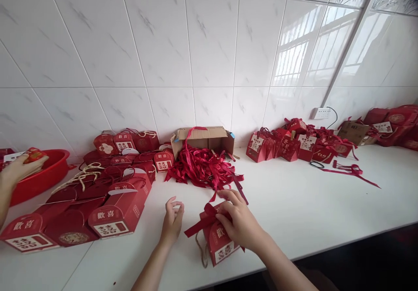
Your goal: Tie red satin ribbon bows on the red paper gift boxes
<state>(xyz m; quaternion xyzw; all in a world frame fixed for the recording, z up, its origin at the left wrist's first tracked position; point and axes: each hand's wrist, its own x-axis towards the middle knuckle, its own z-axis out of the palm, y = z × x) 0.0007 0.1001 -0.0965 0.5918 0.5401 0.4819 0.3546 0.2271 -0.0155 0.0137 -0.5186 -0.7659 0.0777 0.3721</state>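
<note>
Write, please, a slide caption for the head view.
Right grip pinches ribbon on a red box; left grip open nearby.

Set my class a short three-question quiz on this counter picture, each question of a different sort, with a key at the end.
1. True or false: the left hand is gripping a box.
2. Fill the gap: the ribbon pile lies at the mouth of an open ____.
3. Short answer: what is the right hand holding, and where is it?

Key:
1. False; it is empty.
2. Carton.
3. A ribbon, on top of the box nearest the counter's front edge.
</note>
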